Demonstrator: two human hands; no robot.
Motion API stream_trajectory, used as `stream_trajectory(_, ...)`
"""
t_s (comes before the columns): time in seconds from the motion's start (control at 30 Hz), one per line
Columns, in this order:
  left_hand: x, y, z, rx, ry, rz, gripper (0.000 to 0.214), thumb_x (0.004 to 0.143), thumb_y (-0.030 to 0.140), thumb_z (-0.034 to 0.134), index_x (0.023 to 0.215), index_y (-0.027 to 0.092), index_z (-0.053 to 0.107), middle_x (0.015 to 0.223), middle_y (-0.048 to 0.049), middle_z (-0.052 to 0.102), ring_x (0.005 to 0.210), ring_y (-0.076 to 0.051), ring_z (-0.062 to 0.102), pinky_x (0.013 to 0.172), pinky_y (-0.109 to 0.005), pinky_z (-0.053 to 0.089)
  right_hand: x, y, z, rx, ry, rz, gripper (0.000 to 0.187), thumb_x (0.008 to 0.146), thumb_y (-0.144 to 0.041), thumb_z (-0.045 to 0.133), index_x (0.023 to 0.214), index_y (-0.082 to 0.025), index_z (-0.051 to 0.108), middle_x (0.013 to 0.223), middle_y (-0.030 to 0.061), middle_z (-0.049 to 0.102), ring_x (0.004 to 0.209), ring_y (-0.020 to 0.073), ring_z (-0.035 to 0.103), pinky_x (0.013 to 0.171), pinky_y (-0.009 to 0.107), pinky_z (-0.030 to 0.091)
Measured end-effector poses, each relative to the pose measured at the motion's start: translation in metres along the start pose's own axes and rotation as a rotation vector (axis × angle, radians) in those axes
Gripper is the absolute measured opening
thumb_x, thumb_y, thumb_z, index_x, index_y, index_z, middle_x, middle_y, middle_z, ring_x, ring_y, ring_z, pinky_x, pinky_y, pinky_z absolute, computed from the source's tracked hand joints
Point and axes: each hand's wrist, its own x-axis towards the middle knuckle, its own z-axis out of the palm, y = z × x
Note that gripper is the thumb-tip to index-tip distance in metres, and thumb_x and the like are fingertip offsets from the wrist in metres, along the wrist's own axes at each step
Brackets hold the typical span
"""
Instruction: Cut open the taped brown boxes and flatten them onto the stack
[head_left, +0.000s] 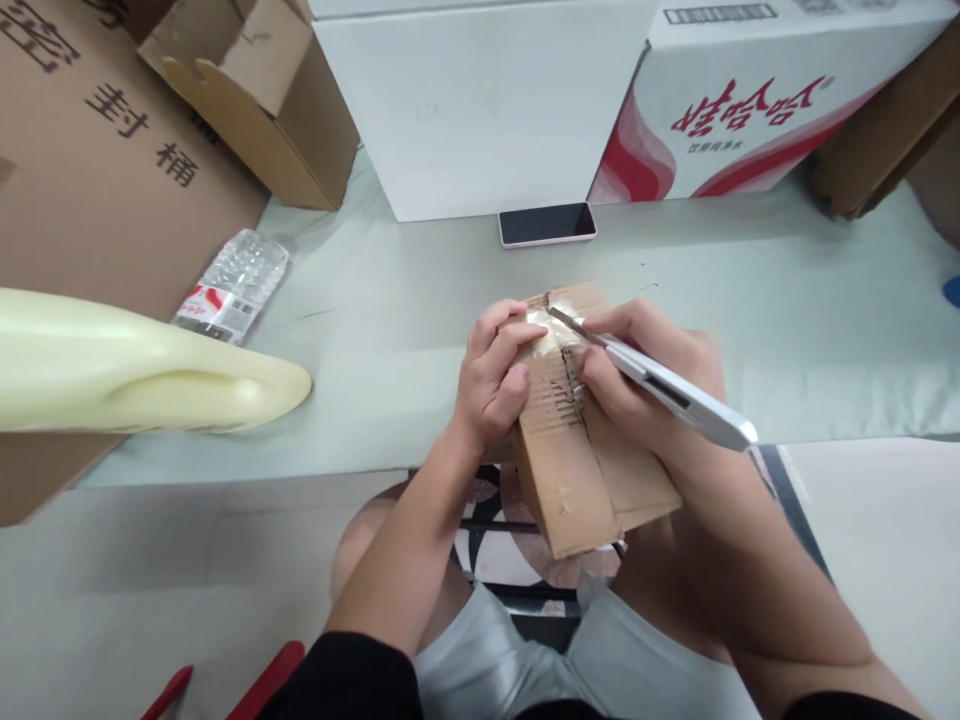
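Note:
A small brown cardboard box point(574, 500) juts over the near edge of the table, with dark pen marks on its top and a seam running along it. My left hand point(491, 385) grips its left side, fingers bent over the top beside a shiny patch of clear tape point(551, 338). In my right hand point(645, 375) is a white-handled utility knife point(675, 390), held like a pen. Its blade points up and left, with the tip over the tape by the seam. Whether the blade touches the tape I cannot tell.
A black-screened phone point(547, 225) lies by the large white carton point(487, 110). A clear plastic bottle point(236, 285) rests at left, near a pale yellow curved object point(150, 370). An open brown carton point(315, 140) and a red-and-white carton point(712, 120) line the back of the table point(360, 350).

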Motion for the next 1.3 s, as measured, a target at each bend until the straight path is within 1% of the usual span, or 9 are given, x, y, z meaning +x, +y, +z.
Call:
stream_trajectory(0.13,0.0,-0.0002,0.0009,0.005,0.002,0.015,0.043,0.102,0.049,0.031,0.123,0.026,0.061,0.141,-0.0111,0.055,0.132,-0.03,0.054,0.118,-0.05,0.042,-0.0017,-0.0022,-0.0001,-0.026,0.026,-0.022,0.007,0.085,-0.029,0.059,0.088,-0.026,0.065,0.063,-0.0038,0.068,0.05,0.0137,0.062,0.053,0.025,0.046)
stream_trajectory(0.47,-0.0003,0.0012,0.0024,0.003,0.0,-0.015,0.04,0.099,0.044,0.032,0.121,0.025,0.061,0.141,-0.0115,0.056,0.131,-0.031,0.054,0.117,-0.05,0.042,-0.0013,-0.0008,0.0024,-0.047,0.022,-0.084,0.011,0.092,-0.033,0.059,0.091,-0.026,0.068,0.078,0.003,0.072,0.065,0.0187,0.067,0.061,0.032,0.051)
stream_trajectory(0.53,-0.0002,0.0006,0.0025,-0.002,-0.002,-0.018,0.04,0.099,0.044,0.032,0.121,0.025,0.061,0.141,-0.0116,0.055,0.131,-0.031,0.053,0.117,-0.051,0.042,-0.0013,-0.0019,0.0031,-0.035,0.022,-0.112,0.01,0.091,-0.031,0.059,0.09,-0.026,0.067,0.088,0.0055,0.074,0.075,0.0208,0.069,0.066,0.034,0.053)
stream_trajectory(0.6,-0.0001,0.0001,0.0027,-0.005,-0.001,-0.018,0.041,0.099,0.045,0.032,0.12,0.025,0.061,0.141,-0.0118,0.055,0.132,-0.031,0.053,0.117,-0.051,0.042,-0.0018,-0.0022,0.0039,-0.009,-0.01,-0.127,0.009,0.09,-0.03,0.058,0.093,-0.026,0.066,0.105,0.0082,0.075,0.088,0.0232,0.072,0.072,0.035,0.055)
stream_trajectory(0.67,0.0,-0.0003,0.0032,-0.005,0.004,-0.017,0.043,0.1,0.048,0.031,0.12,0.025,0.061,0.141,-0.0118,0.056,0.132,-0.032,0.053,0.118,-0.051,0.041,-0.0026,-0.0017,0.0044,-0.001,-0.053,-0.116,0.009,0.09,-0.03,0.058,0.096,-0.026,0.064,0.113,0.008,0.076,0.093,0.0239,0.073,0.074,0.035,0.056)
stream_trajectory(0.8,0.0,-0.0005,0.0053,-0.016,0.032,-0.007,0.044,0.101,0.051,0.029,0.117,0.025,0.061,0.139,-0.0117,0.057,0.131,-0.03,0.054,0.117,-0.05,0.043,-0.0046,-0.0022,0.0026,-0.033,-0.08,-0.067,0.009,0.089,-0.03,0.056,0.095,-0.025,0.061,0.096,0.0046,0.077,0.075,0.0206,0.07,0.066,0.031,0.051)
stream_trajectory(1.03,-0.0014,-0.0037,0.0077,-0.034,0.045,-0.014,0.046,0.101,0.053,0.029,0.117,0.025,0.062,0.141,-0.0121,0.056,0.132,-0.031,0.054,0.117,-0.051,0.044,-0.008,-0.0082,-0.0002,-0.054,-0.055,-0.021,0.007,0.091,-0.03,0.058,0.091,-0.024,0.063,0.08,0.0024,0.073,0.061,0.0157,0.061,0.06,0.028,0.044)
stream_trajectory(1.13,-0.0012,-0.0043,0.008,-0.031,0.056,0.004,0.044,0.102,0.052,0.03,0.115,0.024,0.062,0.14,-0.0124,0.056,0.131,-0.029,0.055,0.116,-0.049,0.045,-0.0065,-0.0059,0.0023,-0.081,-0.043,-0.037,0.007,0.089,-0.03,0.059,0.088,-0.025,0.063,0.073,0.0008,0.07,0.057,0.0148,0.059,0.057,0.027,0.042)
stream_trajectory(1.3,-0.0006,-0.0029,0.0071,-0.014,0.071,0.037,0.041,0.104,0.049,0.031,0.115,0.024,0.062,0.138,-0.0114,0.056,0.131,-0.027,0.056,0.115,-0.046,0.047,-0.0043,-0.0019,0.0051,-0.128,-0.058,-0.067,0.012,0.087,-0.032,0.058,0.091,-0.023,0.066,0.072,-0.0001,0.07,0.055,0.013,0.058,0.057,0.025,0.042)
